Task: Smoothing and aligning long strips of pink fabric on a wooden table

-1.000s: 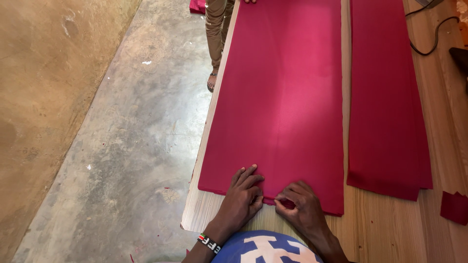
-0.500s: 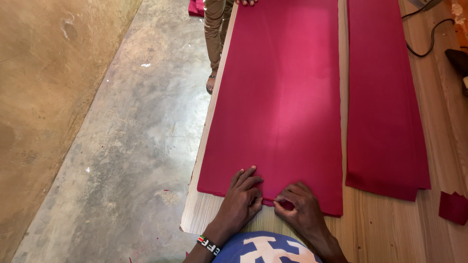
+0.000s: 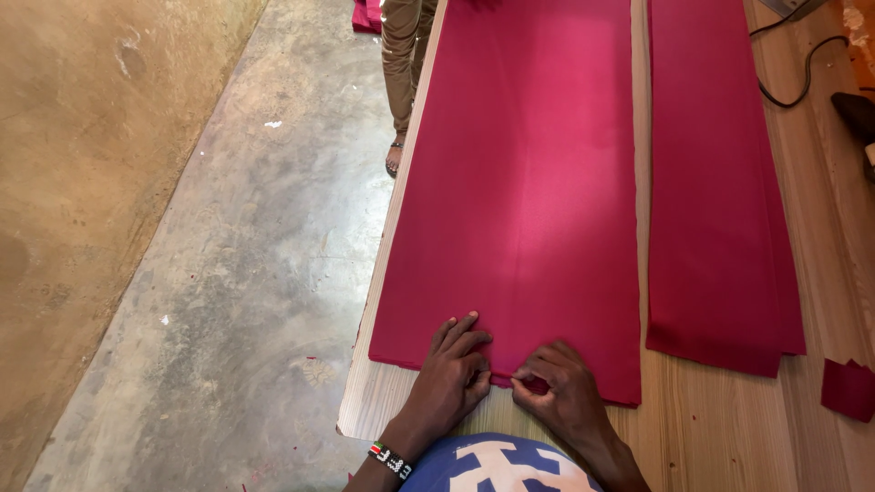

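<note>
Your left hand (image 3: 453,375) lay flat, fingers spread and pressed down on the near edge of the wide red cloth (image 3: 519,200). Just beside it, your right hand (image 3: 558,387) had its fingertips pinched together on that same edge, gripping a small fold of the cloth. A beaded band (image 3: 391,460) circled your left wrist. The wide red cloth stretched away from you along the wooden surface (image 3: 711,428), its near edge close to the surface's end. To its right, apart by a bare strip of wood, lay a narrower red cloth (image 3: 720,210), and a small red scrap (image 3: 848,389) sat at the far right. A black cable (image 3: 795,66) curled near the top right. Another person's legs (image 3: 401,64) stood on the concrete floor (image 3: 228,301) beside the surface's left edge.
</note>
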